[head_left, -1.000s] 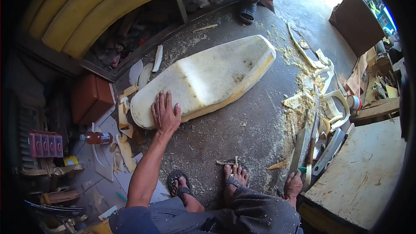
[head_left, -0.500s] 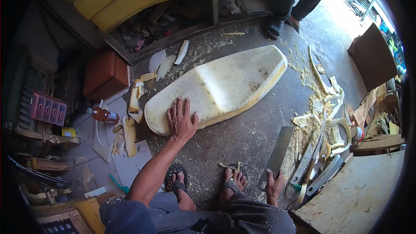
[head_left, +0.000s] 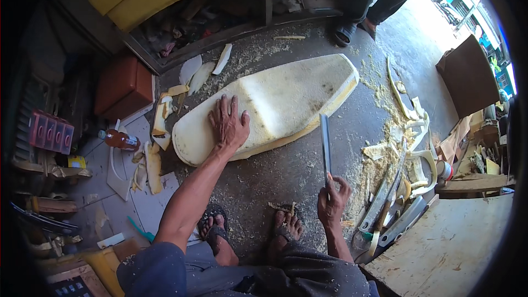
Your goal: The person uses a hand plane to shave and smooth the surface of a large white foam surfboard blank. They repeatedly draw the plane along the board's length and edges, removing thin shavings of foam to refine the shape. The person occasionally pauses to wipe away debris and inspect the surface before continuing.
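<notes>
A long pale foam seat pad (head_left: pixel 297 91), shaped like a motorcycle seat with a dip across its middle, lies slantwise on the floor. On its near left part my left hand (head_left: pixel 229 125) rests open, fingers spread over the foam. My right hand (head_left: pixel 333 201) is closed around the lower end of a flat, straight metal blade (head_left: pixel 325 143). The blade points away from me and is seen nearly edge-on. Its tip shows just beside the foam's near right edge; whether they touch, I cannot tell.
Foam offcuts (head_left: pixel 154 168) and crumbs litter the floor. More metal blades (head_left: pixel 407 220) lie at right by a wooden board (head_left: pixel 445 242). A bottle (head_left: pixel 118 139) and reddish-brown box (head_left: pixel 124 89) stand at left. Another person's sandalled foot (head_left: pixel 345 33) is at the back.
My right hand has raised the metal blade from the right, bringing it forward and left toward the foam and turning it edge-on. My left hand stays on the foam.
</notes>
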Tool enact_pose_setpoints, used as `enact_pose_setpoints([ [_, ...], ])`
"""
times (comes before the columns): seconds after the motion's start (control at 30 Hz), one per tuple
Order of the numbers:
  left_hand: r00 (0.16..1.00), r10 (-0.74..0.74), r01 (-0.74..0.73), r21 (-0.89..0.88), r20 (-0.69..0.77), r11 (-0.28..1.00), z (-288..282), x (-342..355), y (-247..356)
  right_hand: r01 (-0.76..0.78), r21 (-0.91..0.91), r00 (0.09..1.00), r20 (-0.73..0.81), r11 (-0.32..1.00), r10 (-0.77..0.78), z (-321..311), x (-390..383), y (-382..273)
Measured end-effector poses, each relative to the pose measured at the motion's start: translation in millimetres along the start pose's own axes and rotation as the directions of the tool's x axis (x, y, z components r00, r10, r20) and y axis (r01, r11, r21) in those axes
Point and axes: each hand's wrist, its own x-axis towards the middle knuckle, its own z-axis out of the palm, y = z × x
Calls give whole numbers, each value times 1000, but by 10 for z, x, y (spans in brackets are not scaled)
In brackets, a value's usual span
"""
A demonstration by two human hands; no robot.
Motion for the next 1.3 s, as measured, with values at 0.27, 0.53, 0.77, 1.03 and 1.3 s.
enact_pose_setpoints([
  [0.27,999,-15,14,34,38,999,72,-3,126,232,-463,951,-79,855,-300,664,2020,239],
  [0.53,998,-43,40,49,52,998,80,-26,206,175,-292,984,94,940,-154,1165,474,-228],
  [0.77,1000,-9,9,10,1,1000,55,-3,211,76,-511,986,-88,856,-140,933,2041,195],
  [1.03,1000,-13,12,46,14,999,48,-15,162,228,-256,972,112,939,-206,1081,531,-140],
  [1.3,1000,-10,9,31,20,999,15,-17,197,210,-346,978,90,914,-190,1227,556,-57],
])
